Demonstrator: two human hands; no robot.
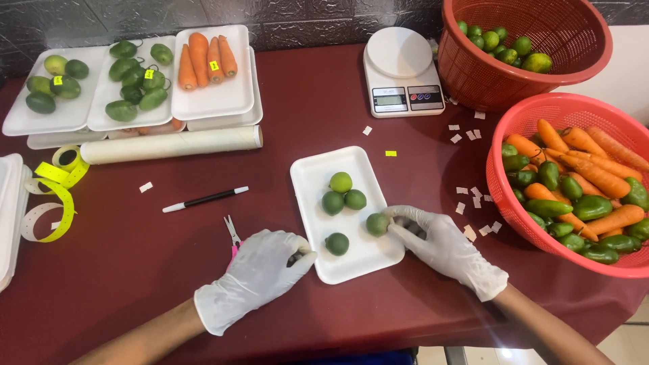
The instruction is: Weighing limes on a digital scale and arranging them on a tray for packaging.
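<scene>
Right hand (443,240), gloved, was at the right edge of the white foam tray (311,182), centre of frame. Fingertips pinched a lime (378,224), which sat at the tips, just over the tray's right rim, not in the palm. Looked like a light fingertip hold, lime low to the tray surface.

Left hand (263,267), gloved, rested on the tray's lower left corner, fingers curled and pressed down on the rim. Likely bracing the tray so it wouldn't slide on the dark red table (135,270). Something dark under its fingers, couldn't tell what.

Four other limes on the tray: a cluster of three (343,192) mid-tray, one single lime (337,243) lower down, well apart from the held one.

Around it: small scissors (232,233) with pink handles just left of the left hand, pen (205,199) above them, kitchen scale (401,71) upper centre, two red baskets (500,88) of produce at right, filled trays (216,101) upper left, roll of wrap (172,144) below them.
</scene>
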